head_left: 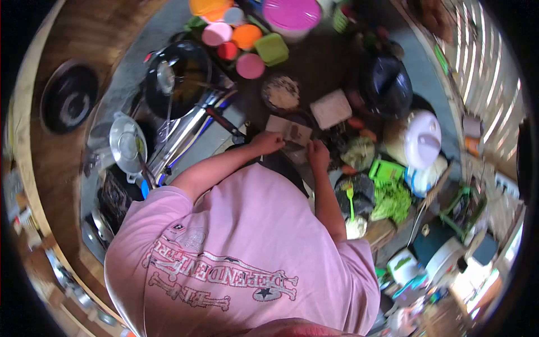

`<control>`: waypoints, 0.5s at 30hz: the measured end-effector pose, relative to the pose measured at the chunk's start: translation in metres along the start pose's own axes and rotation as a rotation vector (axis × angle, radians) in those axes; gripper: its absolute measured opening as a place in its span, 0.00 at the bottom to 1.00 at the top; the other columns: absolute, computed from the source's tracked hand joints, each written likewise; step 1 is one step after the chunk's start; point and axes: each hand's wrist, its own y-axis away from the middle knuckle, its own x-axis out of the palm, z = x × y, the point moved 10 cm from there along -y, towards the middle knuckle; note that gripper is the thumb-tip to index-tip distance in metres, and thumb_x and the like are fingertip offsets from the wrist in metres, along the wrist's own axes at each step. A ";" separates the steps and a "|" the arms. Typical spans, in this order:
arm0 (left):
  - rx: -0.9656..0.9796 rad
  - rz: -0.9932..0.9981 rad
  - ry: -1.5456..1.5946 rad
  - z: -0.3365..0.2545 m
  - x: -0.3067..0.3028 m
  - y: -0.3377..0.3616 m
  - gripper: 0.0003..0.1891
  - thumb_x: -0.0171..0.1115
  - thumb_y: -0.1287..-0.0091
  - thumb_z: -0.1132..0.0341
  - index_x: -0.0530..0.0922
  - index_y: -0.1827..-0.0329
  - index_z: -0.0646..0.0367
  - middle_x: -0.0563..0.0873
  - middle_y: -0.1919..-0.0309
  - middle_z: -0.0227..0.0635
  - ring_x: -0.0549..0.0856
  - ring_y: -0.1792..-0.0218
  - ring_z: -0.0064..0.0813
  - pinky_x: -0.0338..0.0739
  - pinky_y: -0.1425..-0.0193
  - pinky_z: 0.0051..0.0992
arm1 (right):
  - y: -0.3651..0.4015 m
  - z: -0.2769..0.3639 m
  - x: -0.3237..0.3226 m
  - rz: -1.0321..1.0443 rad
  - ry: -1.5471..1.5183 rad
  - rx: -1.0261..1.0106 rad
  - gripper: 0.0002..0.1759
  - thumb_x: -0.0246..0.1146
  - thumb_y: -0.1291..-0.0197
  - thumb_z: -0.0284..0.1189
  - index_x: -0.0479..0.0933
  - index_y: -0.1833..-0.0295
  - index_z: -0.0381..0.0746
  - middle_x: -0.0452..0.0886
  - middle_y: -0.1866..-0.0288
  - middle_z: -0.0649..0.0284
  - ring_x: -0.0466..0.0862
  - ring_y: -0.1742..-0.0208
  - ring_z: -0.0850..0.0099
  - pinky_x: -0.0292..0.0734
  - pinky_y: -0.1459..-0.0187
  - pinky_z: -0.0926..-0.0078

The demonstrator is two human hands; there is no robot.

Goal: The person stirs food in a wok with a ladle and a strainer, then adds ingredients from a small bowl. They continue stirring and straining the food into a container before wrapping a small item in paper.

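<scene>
You're bending both arms inward, holding your left hand (pixel 272 144) near your right hand (pixel 318 154), fingers curling; whether they're pinching anything, I can't tell.

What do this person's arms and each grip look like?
Both arms are bare below short, loose pink sleeves. The left grip and right grip wear no gloves. No watch or bracelet shows; rings would be too small to tell.

Left hand (pixel 273 142) curls near curled right hand (pixel 318 155).
</scene>
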 end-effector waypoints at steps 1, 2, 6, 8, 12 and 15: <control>-0.025 -0.052 0.001 -0.002 -0.018 0.013 0.15 0.65 0.35 0.52 0.84 0.60 0.56 0.89 0.65 0.44 0.88 0.60 0.48 0.81 0.56 0.44 | -0.003 0.001 -0.005 -0.044 -0.026 -0.041 0.17 0.65 0.34 0.42 0.80 0.63 0.37 0.84 0.68 0.49 0.85 0.64 0.48 0.78 0.63 0.55; 0.019 -0.016 0.062 -0.012 -0.026 0.025 0.16 0.64 0.33 0.51 0.84 0.57 0.56 0.89 0.63 0.45 0.88 0.59 0.47 0.81 0.55 0.43 | -0.007 0.008 -0.010 -0.067 -0.084 -0.101 0.16 0.66 0.34 0.40 0.80 0.63 0.36 0.84 0.69 0.49 0.85 0.66 0.50 0.78 0.64 0.56; -0.012 0.029 0.197 -0.021 -0.066 0.075 0.17 0.62 0.29 0.51 0.83 0.53 0.57 0.89 0.62 0.40 0.88 0.62 0.37 0.81 0.56 0.38 | -0.025 0.033 -0.027 -0.054 -0.155 -0.101 0.13 0.66 0.33 0.35 0.80 0.62 0.35 0.82 0.73 0.51 0.83 0.72 0.59 0.76 0.66 0.61; -0.053 -0.033 0.228 -0.015 -0.092 0.106 0.17 0.61 0.28 0.51 0.83 0.52 0.57 0.89 0.63 0.37 0.87 0.63 0.33 0.81 0.57 0.35 | -0.038 0.049 -0.028 -0.047 -0.174 -0.167 0.13 0.66 0.32 0.35 0.80 0.63 0.34 0.81 0.74 0.52 0.81 0.73 0.62 0.76 0.66 0.62; -0.229 -0.132 0.472 0.018 -0.133 0.175 0.16 0.60 0.26 0.54 0.82 0.53 0.60 0.89 0.65 0.33 0.85 0.67 0.24 0.81 0.61 0.29 | -0.056 0.113 -0.032 0.015 -0.242 -0.261 0.14 0.66 0.31 0.34 0.79 0.65 0.33 0.80 0.75 0.57 0.77 0.72 0.72 0.74 0.66 0.68; -0.388 -0.194 0.546 0.057 -0.153 0.230 0.15 0.60 0.25 0.55 0.81 0.56 0.60 0.88 0.66 0.32 0.85 0.69 0.22 0.80 0.63 0.26 | -0.064 0.163 -0.025 0.079 -0.275 -0.378 0.13 0.66 0.32 0.33 0.80 0.64 0.34 0.80 0.74 0.60 0.77 0.71 0.74 0.74 0.66 0.70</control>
